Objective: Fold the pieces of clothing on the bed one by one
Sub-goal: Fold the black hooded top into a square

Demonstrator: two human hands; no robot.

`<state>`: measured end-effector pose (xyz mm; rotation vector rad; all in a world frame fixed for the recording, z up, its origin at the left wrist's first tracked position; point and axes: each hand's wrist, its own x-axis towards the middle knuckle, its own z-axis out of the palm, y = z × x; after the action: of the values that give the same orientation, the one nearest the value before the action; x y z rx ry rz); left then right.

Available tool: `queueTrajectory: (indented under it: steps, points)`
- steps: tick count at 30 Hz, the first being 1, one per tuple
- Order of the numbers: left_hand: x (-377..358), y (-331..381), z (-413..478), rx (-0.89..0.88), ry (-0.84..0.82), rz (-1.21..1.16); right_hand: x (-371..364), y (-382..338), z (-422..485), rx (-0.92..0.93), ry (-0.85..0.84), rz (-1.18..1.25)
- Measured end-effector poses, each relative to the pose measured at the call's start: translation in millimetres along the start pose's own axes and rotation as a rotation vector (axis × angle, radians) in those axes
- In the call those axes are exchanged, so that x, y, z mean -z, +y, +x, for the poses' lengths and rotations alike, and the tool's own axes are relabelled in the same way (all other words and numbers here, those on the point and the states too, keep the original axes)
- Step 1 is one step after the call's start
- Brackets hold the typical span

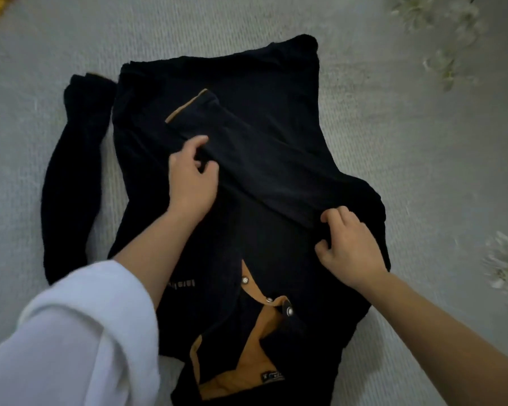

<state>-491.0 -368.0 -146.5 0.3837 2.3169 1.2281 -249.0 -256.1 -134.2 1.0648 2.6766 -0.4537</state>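
Collar: nearest, at 6 o'clock; mustard lining, metal snaps.
Shirt: dark navy, long-sleeved, flat on grey bedspread; long axis 6 to 12 o'clock, hem far.
Right hand: fingers curled, pinching folded sleeve near the shoulder, 3 o'clock.
Left hand: pinching the same sleeve mid-length.
Cuff: mustard-trimmed, pointing to 11 o'clock.
Other sleeve: laid out at 9 o'clock.

We see a dark navy long-sleeved polo shirt lying front up on the bed, its mustard-lined collar toward the near edge. One sleeve is folded slantwise across the chest, its tan-trimmed cuff toward the far edge. The other sleeve stretches out along our left.
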Motion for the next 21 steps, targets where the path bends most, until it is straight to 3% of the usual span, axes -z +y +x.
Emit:
queueTrajectory:
  steps: [5,7,9,13,15,17,19,21]
  points:
    - [-8,33,56,0.419,0.031,-0.489,2,5,8,-0.019,-0.008,0.071]
    - [-8,41,63,0.436,0.049,-0.540,5,7,8,-0.042,0.021,0.147]
    - [-4,46,68,0.318,0.094,-0.573,10,6,6,-0.012,0.063,0.225]
    - [15,40,70,-0.069,0.255,-0.184,15,-8,4,0.152,0.008,0.315]
    - [25,24,70,-0.131,0.292,0.007,12,-15,7,0.199,-0.112,0.312]
    - [30,7,69,-0.063,0.216,0.213,9,-19,12,0.195,-0.142,0.311]
    - [28,-3,64,0.038,0.129,0.365,7,-19,19,0.215,0.025,0.258]
    - [24,-9,57,-0.116,0.158,0.490,2,-21,28,0.202,0.176,0.162]
